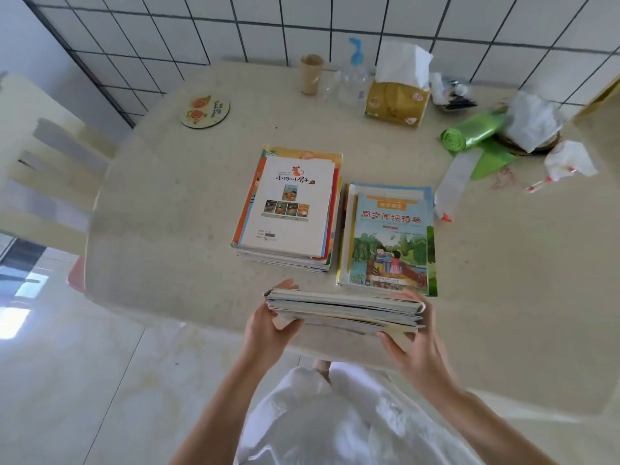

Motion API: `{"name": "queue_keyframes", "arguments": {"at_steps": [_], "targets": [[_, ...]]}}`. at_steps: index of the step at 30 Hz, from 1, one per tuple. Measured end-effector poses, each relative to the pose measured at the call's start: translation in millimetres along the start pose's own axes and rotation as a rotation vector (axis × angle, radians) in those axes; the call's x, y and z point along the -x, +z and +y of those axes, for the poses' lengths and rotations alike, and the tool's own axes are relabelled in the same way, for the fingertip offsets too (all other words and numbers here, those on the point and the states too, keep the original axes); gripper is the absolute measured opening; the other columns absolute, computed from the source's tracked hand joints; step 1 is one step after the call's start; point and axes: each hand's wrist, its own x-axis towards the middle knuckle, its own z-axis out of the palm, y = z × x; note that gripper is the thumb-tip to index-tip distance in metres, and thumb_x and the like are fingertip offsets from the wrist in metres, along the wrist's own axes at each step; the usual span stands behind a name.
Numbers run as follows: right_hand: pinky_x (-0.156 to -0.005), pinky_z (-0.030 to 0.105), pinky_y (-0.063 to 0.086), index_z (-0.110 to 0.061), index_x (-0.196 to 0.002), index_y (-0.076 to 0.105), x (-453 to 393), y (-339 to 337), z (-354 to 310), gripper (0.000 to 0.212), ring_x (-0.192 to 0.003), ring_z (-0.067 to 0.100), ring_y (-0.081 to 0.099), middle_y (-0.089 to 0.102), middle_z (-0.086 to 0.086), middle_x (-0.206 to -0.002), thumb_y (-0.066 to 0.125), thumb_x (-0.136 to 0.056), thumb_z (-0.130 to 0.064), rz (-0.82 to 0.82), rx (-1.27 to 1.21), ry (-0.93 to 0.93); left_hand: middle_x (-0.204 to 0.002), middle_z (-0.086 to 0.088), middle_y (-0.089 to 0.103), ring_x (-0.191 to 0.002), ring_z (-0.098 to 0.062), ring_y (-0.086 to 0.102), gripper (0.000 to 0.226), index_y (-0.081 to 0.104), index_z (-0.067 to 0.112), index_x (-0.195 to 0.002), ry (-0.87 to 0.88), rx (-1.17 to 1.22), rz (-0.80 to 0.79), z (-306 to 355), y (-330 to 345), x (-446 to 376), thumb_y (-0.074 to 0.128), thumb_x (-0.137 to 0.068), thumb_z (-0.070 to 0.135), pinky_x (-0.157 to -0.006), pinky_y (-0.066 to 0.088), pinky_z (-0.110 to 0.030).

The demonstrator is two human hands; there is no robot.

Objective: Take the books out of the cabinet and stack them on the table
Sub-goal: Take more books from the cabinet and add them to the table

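- The counter (pixel 161 229) already carries two book stacks, a taller left stack (pixel 288 206) and a right stack (pixel 389 239).
- The held bundle of books (pixel 342 310) hangs over the near edge.
- Left hand (pixel 268 327) and right hand (pixel 416 347) each grip an end; lower it level and square its edges on a stack.

Both forearms reach forward and upward from the bottom of the view, bare, converging on a bundle of books (pixel 345 310) held flat between them. The left hand (pixel 268 327) grips the bundle's left end, thumb under its near edge and fingertips showing past its far corner. The right hand (pixel 414 344) holds the right end (fingers curled beneath, thumb along the top near the spines).
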Motion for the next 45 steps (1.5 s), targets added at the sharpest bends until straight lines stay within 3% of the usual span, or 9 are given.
{"name": "queue_keyframes", "arguments": {"at_steps": [3,8,14,19,22,30,33,37,45], "targets": [[-0.088,0.009,0.045,-0.038,-0.133,0.027,1,2,0,0.078,-0.111,-0.012,0.051,0.044,-0.040,-0.123,0.075,-0.078,-0.010,0.018,-0.050,0.006,-0.119,0.042,0.055,-0.112,0.008,0.058,0.067,0.054,0.042,-0.123,0.031,-0.048,0.055,-7,4,0,0.085,-0.071,0.013,-0.093,0.047,-0.020],[-0.088,0.025,0.053,-0.033,-0.132,0.031,-1,4,5,0.071,-0.100,0.016,0.063,0.058,-0.006,-0.111,0.076,-0.079,-0.020,0.017,-0.100,0.048,-0.096,0.024,0.070,-0.097,-0.008,0.069,0.037,0.066,0.037,-0.098,-0.032,-0.113,0.079,-18,7,-5,0.084,-0.069,0.023,-0.085,0.054,-0.030],[-0.077,0.008,0.048,-0.034,-0.123,0.038,-9,5,6,0.060,-0.091,-0.005,0.064,0.066,-0.014,-0.099,0.077,-0.078,-0.022,0.000,-0.064,0.111,-0.085,0.031,0.071,-0.086,0.006,0.069,0.032,0.068,0.026,-0.090,-0.125,-0.022,0.050,-13,9,-10,0.083,-0.072,0.004,-0.080,0.056,-0.029],[-0.061,0.007,0.046,-0.034,-0.108,0.041,-18,-2,8,0.054,-0.071,0.001,0.064,0.066,-0.009,-0.081,0.080,-0.074,-0.017,0.049,-0.062,0.134,-0.079,0.011,0.077,-0.079,-0.014,0.074,0.023,0.072,0.025,-0.075,-0.176,0.102,0.028,-1,8,-8,0.089,-0.063,0.016,-0.074,0.059,-0.040],[-0.070,0.006,0.050,-0.036,-0.107,0.043,-20,-21,11,0.060,-0.086,-0.008,0.065,0.066,-0.012,-0.096,0.081,-0.070,-0.008,0.109,-0.118,0.151,-0.084,0.006,0.077,-0.079,-0.016,0.074,0.042,0.072,0.026,-0.086,-0.166,0.135,-0.002,15,13,-9,0.083,-0.050,0.044,-0.073,0.060,-0.044],[-0.061,0.016,0.055,-0.017,-0.123,0.054,-63,-86,22,0.048,-0.077,0.002,0.068,0.070,-0.002,-0.099,0.073,-0.080,-0.007,0.203,-0.328,0.335,-0.089,0.012,0.076,-0.082,-0.006,0.072,0.041,0.063,0.034,-0.098,-0.193,0.206,-0.078,107,69,-48,0.087,-0.067,0.022,-0.069,0.059,-0.028],[-0.067,0.035,0.060,-0.016,-0.122,0.058,-88,-99,25,0.041,-0.081,0.017,0.071,0.072,0.004,-0.099,0.071,-0.083,-0.015,0.236,-0.379,0.452,-0.098,0.012,0.074,-0.091,-0.008,0.071,0.044,0.060,0.035,-0.109,-0.291,0.268,-0.081,131,91,-72,0.083,-0.072,0.034,-0.081,0.059,-0.037],[-0.071,0.047,0.060,-0.013,-0.108,0.062,-122,-99,33,0.034,-0.075,0.023,0.073,0.074,0.005,-0.091,0.075,-0.077,-0.016,0.199,-0.409,0.592,-0.092,0.012,0.075,-0.088,-0.009,0.072,0.026,0.060,0.041,-0.094,-0.345,0.252,-0.075,140,110,-108,0.075,-0.083,0.024,-0.083,0.059,-0.041],[-0.074,0.042,0.059,-0.019,-0.121,0.052,-148,-77,42,0.059,-0.080,0.015,0.068,0.066,-0.007,-0.094,0.083,-0.071,-0.016,0.184,-0.308,0.622,-0.104,0.006,0.071,-0.089,-0.011,0.071,0.059,0.047,0.024,-0.139,-0.415,0.094,0.006,124,120,-138,0.071,-0.086,0.027,-0.079,0.060,-0.034]]}}
